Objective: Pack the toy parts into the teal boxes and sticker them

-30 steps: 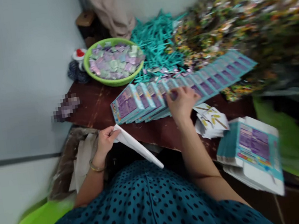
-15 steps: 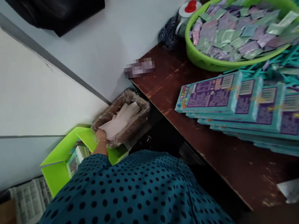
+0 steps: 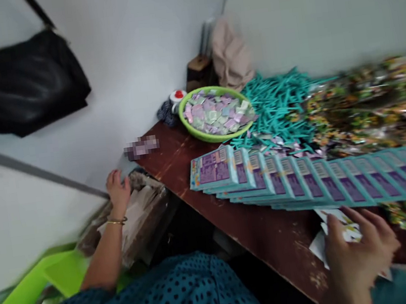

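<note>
My left hand [image 3: 118, 190], with a gold bangle at the wrist, is raised over a plastic-lined box [image 3: 155, 188] of pale paper strips [image 3: 134, 216]. Its fingers are apart and I see nothing in them. On the right, my right hand [image 3: 363, 245] reaches over white printed cards [image 3: 348, 232] lying on the brown table [image 3: 251, 235]. Those fingers are spread and bent over the cards; whether they touch them is hard to tell. Just beyond lies a long fanned row of teal and purple boxes [image 3: 212, 168]. Below the hand a blurred teal box [image 3: 397, 291] shows in part.
A green basin [image 3: 204, 137] of small sachets stands at the back, beside a heap of teal sticks [image 3: 283, 106] and shiny printed wrappers [image 3: 363, 116]. Low on the left is a bright green bin [image 3: 65, 275]. A black bag [image 3: 22, 86] hangs on the wall.
My left hand has come up off the paper strips and opened. My right hand has come into sight over the cards. The view has swung right, showing more of the table.
</note>
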Available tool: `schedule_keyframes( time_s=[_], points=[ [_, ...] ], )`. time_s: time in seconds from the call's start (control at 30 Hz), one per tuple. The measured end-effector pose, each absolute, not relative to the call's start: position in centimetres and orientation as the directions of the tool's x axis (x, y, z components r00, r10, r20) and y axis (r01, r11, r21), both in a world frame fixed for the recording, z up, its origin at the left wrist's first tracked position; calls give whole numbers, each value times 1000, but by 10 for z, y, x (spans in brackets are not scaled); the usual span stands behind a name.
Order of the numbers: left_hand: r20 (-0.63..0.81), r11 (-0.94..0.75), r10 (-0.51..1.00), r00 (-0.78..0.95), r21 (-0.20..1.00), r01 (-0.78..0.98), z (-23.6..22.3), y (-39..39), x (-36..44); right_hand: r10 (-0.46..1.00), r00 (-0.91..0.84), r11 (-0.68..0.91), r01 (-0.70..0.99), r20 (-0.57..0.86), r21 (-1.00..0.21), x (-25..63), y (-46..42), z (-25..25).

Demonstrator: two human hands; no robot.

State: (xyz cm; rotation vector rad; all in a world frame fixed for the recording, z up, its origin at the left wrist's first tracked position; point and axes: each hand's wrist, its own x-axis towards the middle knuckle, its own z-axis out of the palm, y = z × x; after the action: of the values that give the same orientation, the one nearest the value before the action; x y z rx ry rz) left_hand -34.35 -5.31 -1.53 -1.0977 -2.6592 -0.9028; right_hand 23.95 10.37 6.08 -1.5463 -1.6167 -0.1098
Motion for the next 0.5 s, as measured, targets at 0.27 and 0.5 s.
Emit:
schedule_keyframes(
  time_s=[0.27,0.5],
  points=[
    [493,-184,867,-73,453,872,76,252,-240,694,347,175,767,630,-617,267,65,51],
    [351,-150,936,13,364,919,68,365,-231,857,-7,347,748,516,-566,271,-6,-72]
  ],
)
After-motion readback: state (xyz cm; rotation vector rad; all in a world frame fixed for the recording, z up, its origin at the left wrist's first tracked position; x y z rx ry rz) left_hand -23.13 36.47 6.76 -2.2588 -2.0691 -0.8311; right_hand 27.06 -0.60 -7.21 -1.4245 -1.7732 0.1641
